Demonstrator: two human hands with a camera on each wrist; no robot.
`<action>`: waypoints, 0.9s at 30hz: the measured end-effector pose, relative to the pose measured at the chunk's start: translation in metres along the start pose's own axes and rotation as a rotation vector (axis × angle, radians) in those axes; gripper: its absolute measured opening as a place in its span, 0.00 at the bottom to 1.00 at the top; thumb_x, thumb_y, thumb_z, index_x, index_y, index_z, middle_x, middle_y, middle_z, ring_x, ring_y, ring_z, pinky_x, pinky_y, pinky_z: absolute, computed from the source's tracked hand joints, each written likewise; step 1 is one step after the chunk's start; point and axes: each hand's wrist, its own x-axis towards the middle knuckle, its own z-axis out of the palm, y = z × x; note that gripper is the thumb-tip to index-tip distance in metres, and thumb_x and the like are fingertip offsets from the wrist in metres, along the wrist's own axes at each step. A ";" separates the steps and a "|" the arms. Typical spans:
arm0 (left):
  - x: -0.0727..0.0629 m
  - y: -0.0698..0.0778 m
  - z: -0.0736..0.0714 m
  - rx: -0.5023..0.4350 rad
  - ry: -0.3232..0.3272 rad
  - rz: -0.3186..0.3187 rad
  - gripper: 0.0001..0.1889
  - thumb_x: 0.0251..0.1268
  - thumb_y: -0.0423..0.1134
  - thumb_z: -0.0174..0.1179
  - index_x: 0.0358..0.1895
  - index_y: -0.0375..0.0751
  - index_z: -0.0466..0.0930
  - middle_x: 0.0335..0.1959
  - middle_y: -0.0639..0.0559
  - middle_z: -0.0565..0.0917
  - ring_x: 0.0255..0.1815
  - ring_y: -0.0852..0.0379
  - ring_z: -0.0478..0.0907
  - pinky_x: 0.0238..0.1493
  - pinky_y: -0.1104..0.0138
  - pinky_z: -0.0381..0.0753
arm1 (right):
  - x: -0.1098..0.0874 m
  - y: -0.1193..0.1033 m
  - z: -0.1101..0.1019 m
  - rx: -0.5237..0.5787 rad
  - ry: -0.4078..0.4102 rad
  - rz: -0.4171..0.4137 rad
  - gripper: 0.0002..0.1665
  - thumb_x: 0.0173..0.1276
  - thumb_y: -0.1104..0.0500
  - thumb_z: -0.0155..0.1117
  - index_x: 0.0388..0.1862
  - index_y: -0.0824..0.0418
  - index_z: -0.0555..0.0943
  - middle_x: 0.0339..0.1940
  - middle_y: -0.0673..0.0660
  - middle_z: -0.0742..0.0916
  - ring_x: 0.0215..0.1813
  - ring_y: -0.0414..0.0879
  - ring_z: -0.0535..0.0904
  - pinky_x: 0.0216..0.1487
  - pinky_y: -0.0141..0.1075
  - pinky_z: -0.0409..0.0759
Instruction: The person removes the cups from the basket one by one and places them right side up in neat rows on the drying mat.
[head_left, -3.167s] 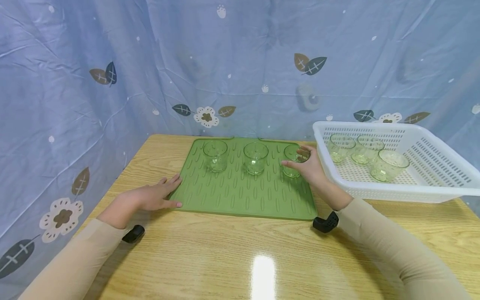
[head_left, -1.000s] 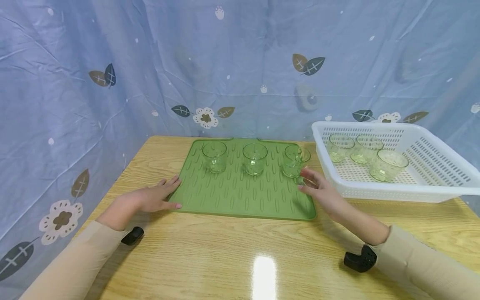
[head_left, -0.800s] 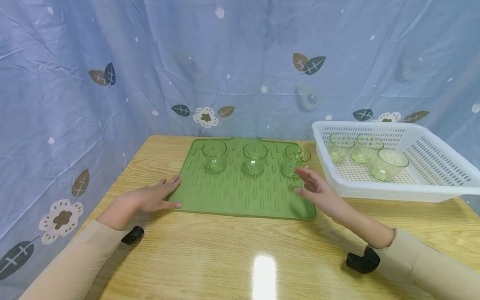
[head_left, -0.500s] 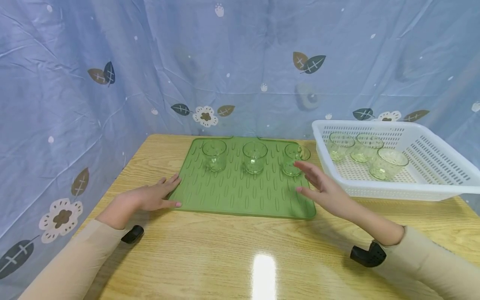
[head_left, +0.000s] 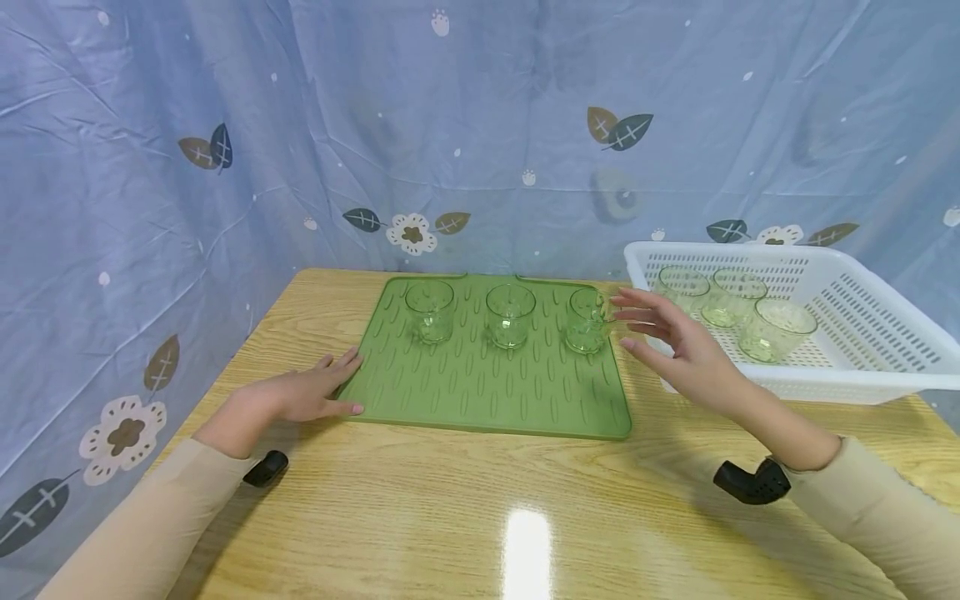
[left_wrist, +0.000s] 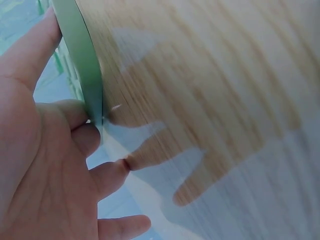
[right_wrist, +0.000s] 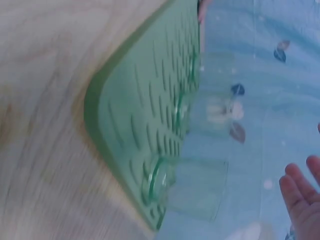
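My left hand (head_left: 303,394) lies flat at the left edge of the green mat (head_left: 480,400). In the left wrist view, the fingers (left_wrist: 112,177) of that hand reach the mat's rim. Three clear green-tinted glasses stand upright in a row on the mat: a left glass (head_left: 430,321), a middle glass (head_left: 511,321) and a right glass (head_left: 585,329). My right hand (head_left: 693,358) is raised just right of the right glass, holding nothing, its fingers spread and slightly bent. The right wrist view shows its fingertips (right_wrist: 295,182) apart from the glasses.
At the right stands a white perforated plastic basket (head_left: 817,382) holding three more glasses (head_left: 772,333), one partly covered by my right hand. A blue patterned curtain (head_left: 465,125) hangs behind the wooden table (head_left: 420,500).
The right hand has let go of the right glass, which stays on the mat. It has since drawn back and moved right, now overlapping the basket's near-left side. The left hand keeps its place.
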 end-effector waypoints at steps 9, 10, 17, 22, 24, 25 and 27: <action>-0.002 0.000 0.000 -0.012 0.007 0.007 0.52 0.74 0.62 0.57 0.83 0.31 0.41 0.83 0.33 0.36 0.79 0.24 0.33 0.66 0.23 0.42 | -0.006 0.017 -0.026 -0.137 0.046 -0.106 0.37 0.63 0.83 0.62 0.72 0.70 0.71 0.64 0.37 0.80 0.64 0.32 0.76 0.65 0.25 0.71; -0.002 0.000 0.000 -0.012 0.008 0.008 0.52 0.74 0.62 0.57 0.83 0.30 0.41 0.83 0.33 0.36 0.79 0.24 0.33 0.66 0.23 0.43 | -0.006 0.019 -0.030 -0.159 0.054 -0.114 0.37 0.62 0.84 0.63 0.71 0.70 0.72 0.64 0.38 0.80 0.64 0.32 0.76 0.65 0.25 0.71; -0.002 0.002 -0.001 -0.015 0.007 0.004 0.51 0.75 0.62 0.57 0.83 0.31 0.41 0.83 0.33 0.36 0.79 0.24 0.33 0.66 0.23 0.44 | -0.011 0.032 -0.056 -0.366 0.070 -0.143 0.35 0.60 0.80 0.68 0.68 0.68 0.77 0.63 0.50 0.82 0.64 0.25 0.71 0.63 0.20 0.68; -0.003 0.002 -0.001 -0.017 0.007 0.002 0.51 0.75 0.61 0.57 0.83 0.30 0.41 0.83 0.33 0.37 0.79 0.24 0.33 0.66 0.23 0.44 | -0.020 0.043 -0.073 -0.498 0.081 -0.069 0.31 0.65 0.73 0.69 0.68 0.66 0.77 0.61 0.61 0.83 0.59 0.26 0.71 0.58 0.16 0.63; -0.003 0.002 -0.001 -0.020 0.005 0.002 0.51 0.75 0.61 0.57 0.83 0.31 0.41 0.83 0.33 0.36 0.79 0.24 0.33 0.66 0.23 0.42 | -0.023 0.048 -0.079 -0.530 0.085 -0.026 0.31 0.66 0.71 0.70 0.69 0.65 0.76 0.61 0.62 0.82 0.57 0.30 0.72 0.57 0.15 0.62; -0.003 0.002 -0.001 -0.022 0.004 0.002 0.51 0.75 0.61 0.57 0.83 0.31 0.41 0.83 0.33 0.36 0.79 0.24 0.32 0.66 0.23 0.42 | -0.025 0.050 -0.083 -0.538 0.084 -0.002 0.32 0.67 0.70 0.70 0.70 0.64 0.76 0.62 0.63 0.81 0.57 0.31 0.72 0.56 0.14 0.61; -0.003 0.002 -0.001 -0.027 0.002 0.002 0.52 0.75 0.62 0.57 0.83 0.31 0.40 0.83 0.33 0.36 0.79 0.25 0.32 0.66 0.22 0.41 | -0.028 0.053 -0.089 -0.542 0.078 0.036 0.33 0.68 0.69 0.70 0.71 0.65 0.74 0.64 0.65 0.80 0.60 0.38 0.73 0.56 0.13 0.60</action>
